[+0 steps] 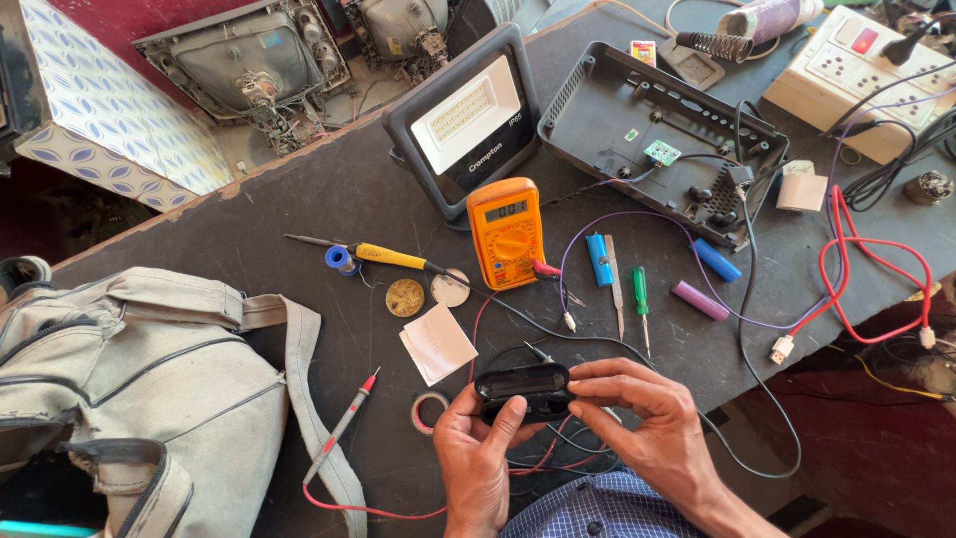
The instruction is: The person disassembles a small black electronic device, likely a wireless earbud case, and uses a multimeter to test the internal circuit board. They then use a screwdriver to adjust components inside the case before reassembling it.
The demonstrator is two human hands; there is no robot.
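Observation:
My left hand (476, 448) and my right hand (647, 413) both grip a small black oval casing (525, 384) near the table's front edge, one hand at each end. Thin black and red wires run out from under it. Just beyond the casing lie an orange multimeter (507, 231), its red probe (344, 423) to my left, and a yellow-handled soldering iron (383, 256).
A grey bag (129, 389) fills the left side. Farther back sit a black LED floodlight (466, 120), an open black housing (657, 139) and a white switch board (856, 75). A green screwdriver (641, 296), blue and purple cells (700, 299), tape roll (429, 410) and red cable (866, 289) lie about.

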